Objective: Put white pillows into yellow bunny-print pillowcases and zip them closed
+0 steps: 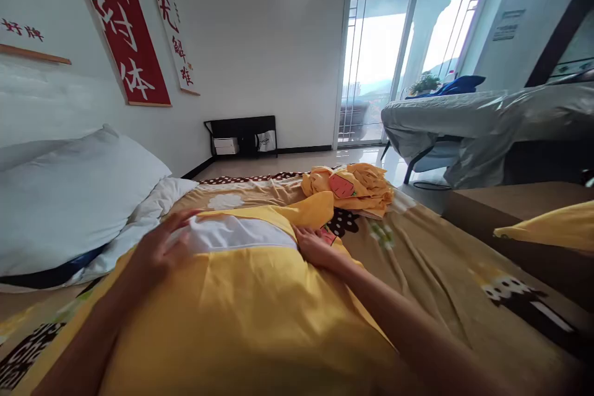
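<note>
Yellow cloth cover (260,315) around white fabric (241,234) lies near on a tan patterned bed (431,284), right grip (319,249) pinching its edge; whether the blurred left grip (160,249) grasps cannot be told. Uneven tugging could bunch the fabric.

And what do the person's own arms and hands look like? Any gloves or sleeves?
The left hand and right hand are bare, with no gloves. The left forearm and right forearm are slim, and no sleeves show on them. No watch or bracelet shows either. The left hand is too blurry to check for rings.
</note>
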`<state>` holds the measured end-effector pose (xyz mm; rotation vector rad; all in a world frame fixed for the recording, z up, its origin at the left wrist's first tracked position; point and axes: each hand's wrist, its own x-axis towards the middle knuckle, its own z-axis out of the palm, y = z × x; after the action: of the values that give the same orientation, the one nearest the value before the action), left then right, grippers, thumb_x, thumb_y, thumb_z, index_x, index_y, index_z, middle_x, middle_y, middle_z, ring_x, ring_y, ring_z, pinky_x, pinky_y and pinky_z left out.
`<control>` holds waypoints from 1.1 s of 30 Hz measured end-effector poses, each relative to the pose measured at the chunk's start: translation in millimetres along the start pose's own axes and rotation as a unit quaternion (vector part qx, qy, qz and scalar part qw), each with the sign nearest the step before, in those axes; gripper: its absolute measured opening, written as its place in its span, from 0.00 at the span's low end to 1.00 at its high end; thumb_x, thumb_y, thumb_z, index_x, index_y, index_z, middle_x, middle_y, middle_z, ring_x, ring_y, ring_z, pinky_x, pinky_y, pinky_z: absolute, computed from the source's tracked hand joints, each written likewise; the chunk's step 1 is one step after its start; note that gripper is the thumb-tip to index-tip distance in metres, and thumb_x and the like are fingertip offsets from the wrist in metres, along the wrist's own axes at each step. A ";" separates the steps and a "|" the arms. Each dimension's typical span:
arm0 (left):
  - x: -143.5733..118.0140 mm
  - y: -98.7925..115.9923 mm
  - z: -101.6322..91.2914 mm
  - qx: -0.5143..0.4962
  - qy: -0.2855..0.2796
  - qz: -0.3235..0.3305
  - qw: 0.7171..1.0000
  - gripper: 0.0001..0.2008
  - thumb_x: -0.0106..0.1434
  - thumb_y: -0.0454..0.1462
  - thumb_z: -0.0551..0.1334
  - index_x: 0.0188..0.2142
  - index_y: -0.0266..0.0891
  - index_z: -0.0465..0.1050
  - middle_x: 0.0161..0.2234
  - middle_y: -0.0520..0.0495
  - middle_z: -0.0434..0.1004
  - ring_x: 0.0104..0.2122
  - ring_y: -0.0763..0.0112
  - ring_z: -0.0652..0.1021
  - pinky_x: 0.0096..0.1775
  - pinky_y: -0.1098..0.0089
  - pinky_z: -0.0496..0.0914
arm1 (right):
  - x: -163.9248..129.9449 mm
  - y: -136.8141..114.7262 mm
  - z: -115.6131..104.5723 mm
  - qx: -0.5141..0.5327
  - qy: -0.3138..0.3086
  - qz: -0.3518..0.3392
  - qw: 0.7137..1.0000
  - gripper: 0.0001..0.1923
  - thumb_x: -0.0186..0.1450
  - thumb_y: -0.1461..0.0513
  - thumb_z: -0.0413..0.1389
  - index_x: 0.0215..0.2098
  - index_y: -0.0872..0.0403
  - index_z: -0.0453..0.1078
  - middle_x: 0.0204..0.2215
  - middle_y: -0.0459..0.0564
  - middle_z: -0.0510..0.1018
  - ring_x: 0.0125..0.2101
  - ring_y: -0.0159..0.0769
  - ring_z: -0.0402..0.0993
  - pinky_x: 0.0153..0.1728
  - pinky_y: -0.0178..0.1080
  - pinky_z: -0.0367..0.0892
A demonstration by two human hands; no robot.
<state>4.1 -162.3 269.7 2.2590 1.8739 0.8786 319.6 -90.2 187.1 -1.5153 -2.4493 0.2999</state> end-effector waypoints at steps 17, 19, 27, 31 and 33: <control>9.7 133.3 45.7 0.216 -0.193 0.190 0.938 0.18 0.66 0.36 0.45 0.45 0.37 0.72 0.44 0.37 0.77 0.45 0.55 0.77 0.44 0.59 0.69 | -35.3 -2.2 -82.6 -0.036 0.218 0.035 0.975 0.39 0.50 0.72 0.45 0.61 0.53 0.59 0.57 0.54 0.69 0.56 0.45 0.61 0.53 0.47 0.53; 14.9 148.3 56.9 0.200 -0.178 0.247 0.931 0.18 0.63 0.31 0.48 0.47 0.38 0.71 0.49 0.38 0.74 0.49 0.57 0.74 0.48 0.60 0.68 | -41.1 -5.2 -84.9 -0.050 0.225 0.033 0.973 0.40 0.49 0.72 0.45 0.61 0.54 0.59 0.57 0.54 0.69 0.55 0.45 0.62 0.53 0.47 0.53; 59.3 135.7 136.9 0.154 -0.375 0.250 0.879 0.12 0.57 0.38 0.58 0.37 0.40 0.78 0.38 0.43 0.82 0.39 0.58 0.80 0.42 0.64 0.73 | -53.2 11.4 -66.5 -0.089 0.219 0.059 0.970 0.39 0.49 0.73 0.45 0.59 0.54 0.61 0.56 0.54 0.70 0.55 0.44 0.63 0.52 0.44 0.54; 91.6 150.2 150.5 0.139 -0.302 0.231 0.914 0.18 0.55 0.35 0.60 0.46 0.35 0.76 0.43 0.38 0.80 0.45 0.55 0.78 0.48 0.62 0.71 | -47.9 15.4 -71.5 -0.064 0.247 0.083 0.963 0.38 0.50 0.72 0.45 0.60 0.53 0.60 0.56 0.54 0.70 0.55 0.43 0.64 0.51 0.43 0.57; 91.4 155.7 157.6 0.109 -0.231 0.237 0.937 0.24 0.63 0.37 0.55 0.58 0.35 0.66 0.55 0.37 0.71 0.58 0.55 0.68 0.58 0.60 0.62 | -46.1 15.2 -72.0 -0.075 0.256 0.088 0.960 0.38 0.51 0.72 0.46 0.61 0.54 0.59 0.56 0.55 0.70 0.54 0.43 0.65 0.51 0.43 0.57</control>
<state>223.0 -70.7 236.2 2.7941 1.2971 0.1270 374.8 -121.6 246.3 -1.6254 -1.9699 -0.2307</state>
